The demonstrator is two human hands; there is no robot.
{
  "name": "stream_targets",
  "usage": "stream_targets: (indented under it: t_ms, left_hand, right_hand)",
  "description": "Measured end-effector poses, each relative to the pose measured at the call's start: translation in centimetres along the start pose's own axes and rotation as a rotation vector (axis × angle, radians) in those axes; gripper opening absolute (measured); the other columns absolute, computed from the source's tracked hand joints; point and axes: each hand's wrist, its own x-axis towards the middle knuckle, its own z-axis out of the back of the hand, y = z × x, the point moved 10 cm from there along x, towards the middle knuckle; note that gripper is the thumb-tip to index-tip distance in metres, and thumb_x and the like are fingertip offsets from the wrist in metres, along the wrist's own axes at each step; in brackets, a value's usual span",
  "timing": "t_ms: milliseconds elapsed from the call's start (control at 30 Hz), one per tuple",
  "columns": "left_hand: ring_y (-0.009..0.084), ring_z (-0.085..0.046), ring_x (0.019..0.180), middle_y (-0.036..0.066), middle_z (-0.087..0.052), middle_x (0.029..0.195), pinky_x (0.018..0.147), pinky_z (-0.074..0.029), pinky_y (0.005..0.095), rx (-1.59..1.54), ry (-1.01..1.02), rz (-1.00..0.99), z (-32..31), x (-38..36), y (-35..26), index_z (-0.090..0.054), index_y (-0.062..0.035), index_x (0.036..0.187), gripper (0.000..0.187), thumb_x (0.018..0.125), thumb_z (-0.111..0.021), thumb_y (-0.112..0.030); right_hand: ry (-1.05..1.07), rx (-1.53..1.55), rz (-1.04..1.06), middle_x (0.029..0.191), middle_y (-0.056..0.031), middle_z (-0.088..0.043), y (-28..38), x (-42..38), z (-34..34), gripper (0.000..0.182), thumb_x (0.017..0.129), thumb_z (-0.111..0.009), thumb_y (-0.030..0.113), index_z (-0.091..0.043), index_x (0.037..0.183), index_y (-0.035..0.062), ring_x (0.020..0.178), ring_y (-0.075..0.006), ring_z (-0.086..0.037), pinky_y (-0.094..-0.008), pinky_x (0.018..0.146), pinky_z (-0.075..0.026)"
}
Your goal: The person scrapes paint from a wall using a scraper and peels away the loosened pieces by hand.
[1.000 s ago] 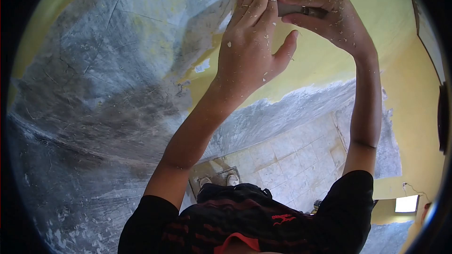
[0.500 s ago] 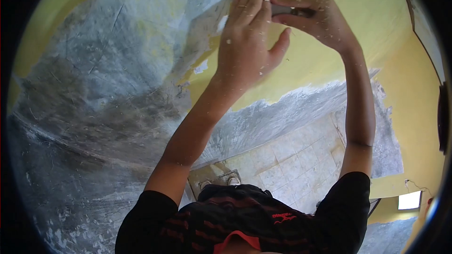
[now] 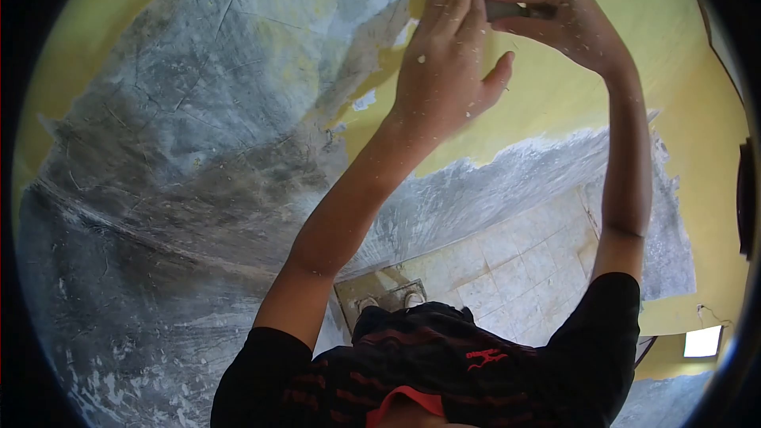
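My right hand (image 3: 577,28) is closed round a scraper (image 3: 507,9), whose flat grey part points left along the yellow wall (image 3: 547,87). Stretched fingers of my left hand (image 3: 448,59) lie over the scraper's far end, with the thumb held apart. The working edge is hidden behind those fingers. Paint flakes cling to both hands, with a larger crumb on the left fingertips. Beside my left hand, the yellow paint ends in a ragged edge and bare grey plaster (image 3: 198,71) shows.
A loose white paint chip (image 3: 365,101) hangs at the paint's edge. Below lies a tiled floor (image 3: 507,269), and my feet stand on a dark-edged platform (image 3: 380,289). A dark-framed opening (image 3: 701,342) is at the lower right.
The whole view has shifted, so wall and arms appear farther right. Both hands keep nearly the same grip and place on the wall.
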Motion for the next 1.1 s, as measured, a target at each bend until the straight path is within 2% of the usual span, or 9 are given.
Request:
stream_targets:
  t_ms: [33, 233, 300, 367, 567, 667, 833, 933, 1100]
  left_hand:
    - [0.0474, -0.044, 0.155, 0.032, -0.048, 0.162, 0.129, -0.037, 0.0549, 0.054, -0.044, -0.046, 0.4, 0.2, -0.4, -0.056, 0.0147, 0.145, 0.072, 0.092, -0.08, -0.028]
    - [0.0482, -0.046, 0.153, 0.033, -0.054, 0.156, 0.128, -0.039, 0.0536, -0.033, 0.016, -0.027, 0.5, 0.0, 0.2, -0.057, 0.0158, 0.143, 0.072, 0.091, -0.081, -0.028]
    - [0.0463, -0.047, 0.153, 0.033, -0.055, 0.155, 0.128, -0.04, 0.0515, 0.022, 0.011, -0.074, 0.8, 0.1, -0.1, -0.057, 0.0156, 0.144, 0.072, 0.092, -0.081, -0.028]
    - [0.0448, -0.047, 0.153, 0.032, -0.056, 0.154, 0.128, -0.041, 0.0506, 0.043, 0.043, -0.068, 0.6, -0.1, 0.4, -0.057, 0.0158, 0.144, 0.072, 0.092, -0.08, -0.028]
    - [0.0392, -0.049, 0.153, 0.026, -0.057, 0.158, 0.126, -0.043, 0.0472, 0.189, -0.009, -0.056, 1.5, -0.3, -0.5, -0.066, 0.0107, 0.14, 0.069, 0.091, -0.085, -0.033]
    - [0.0376, -0.051, 0.153, 0.023, -0.057, 0.159, 0.127, -0.042, 0.0485, 0.072, 0.019, -0.047, 1.1, -0.5, 0.5, -0.065, 0.0111, 0.14, 0.069, 0.089, -0.087, -0.03]
    - [0.0382, -0.051, 0.151, 0.024, -0.056, 0.158, 0.129, -0.04, 0.0473, 0.037, 0.062, -0.044, 0.8, -0.9, 0.8, -0.063, 0.0104, 0.141, 0.068, 0.086, -0.087, -0.021]
    - [0.0356, -0.05, 0.153, 0.016, -0.059, 0.159, 0.125, -0.046, 0.0444, 0.055, 0.102, -0.044, 1.8, -0.4, 1.1, -0.067, 0.0044, 0.142, 0.066, 0.082, -0.09, -0.013]
    - [0.0346, -0.05, 0.153, 0.015, -0.059, 0.159, 0.125, -0.046, 0.0447, 0.107, 0.122, -0.083, 2.0, -0.5, 1.1, -0.068, 0.0037, 0.14, 0.064, 0.083, -0.09, -0.013]
  right_hand:
    - [-0.064, 0.098, 0.132, 0.101, -0.0018, -0.083, 1.2, 0.0, 0.1, 0.049, 0.093, -0.086, 0.009, -0.075, 0.141, 0.0101, 0.084, -0.0048, -0.07, -0.0234, 0.072, -0.057]
    - [0.027, -0.11, -0.012, 0.089, 0.0044, -0.074, 1.0, -1.3, -0.5, 0.044, 0.097, -0.083, 0.007, -0.076, 0.141, 0.0106, 0.076, -0.0015, -0.056, -0.0238, 0.067, -0.051]
    - [-0.131, 0.165, 0.179, 0.076, 0.005, -0.067, 1.1, -1.3, -0.8, 0.044, 0.095, -0.085, 0.009, -0.078, 0.138, 0.0124, 0.066, -0.0045, -0.048, -0.0268, 0.059, -0.044]
    - [-0.173, -0.045, 0.07, 0.069, 0.0069, -0.051, 2.5, -2.6, -1.1, 0.044, 0.096, -0.084, 0.011, -0.078, 0.139, 0.0133, 0.064, -0.0059, -0.04, -0.0281, 0.057, -0.039]
    - [-0.148, 0.039, 0.148, 0.07, 0.0056, -0.058, 1.7, -1.8, -1.9, 0.042, 0.096, -0.084, 0.013, -0.078, 0.138, 0.0138, 0.065, -0.0042, -0.044, -0.0276, 0.056, -0.04]
    - [-0.167, 0.108, 0.026, 0.073, 0.0054, -0.066, 1.1, -2.5, -2.5, 0.042, 0.096, -0.084, 0.013, -0.079, 0.137, 0.0144, 0.067, -0.0027, -0.046, -0.0267, 0.057, -0.04]
    - [-0.172, 0.11, 0.014, 0.072, 0.0079, -0.058, 0.8, -2.4, -3.2, 0.043, 0.095, -0.086, 0.012, -0.079, 0.137, 0.0125, 0.066, -0.0024, -0.04, -0.025, 0.057, -0.037]
    - [-0.181, 0.132, -0.017, 0.073, 0.0095, -0.057, 0.6, -3.0, -2.7, 0.043, 0.095, -0.086, 0.011, -0.079, 0.137, 0.0105, 0.064, -0.0023, -0.038, -0.0241, 0.055, -0.035]
    - [-0.243, 0.272, 0.019, 0.075, 0.0119, -0.055, 1.7, -2.8, -4.0, 0.042, 0.097, -0.084, 0.012, -0.077, 0.138, 0.0101, 0.066, -0.0034, -0.04, -0.0248, 0.056, -0.035]
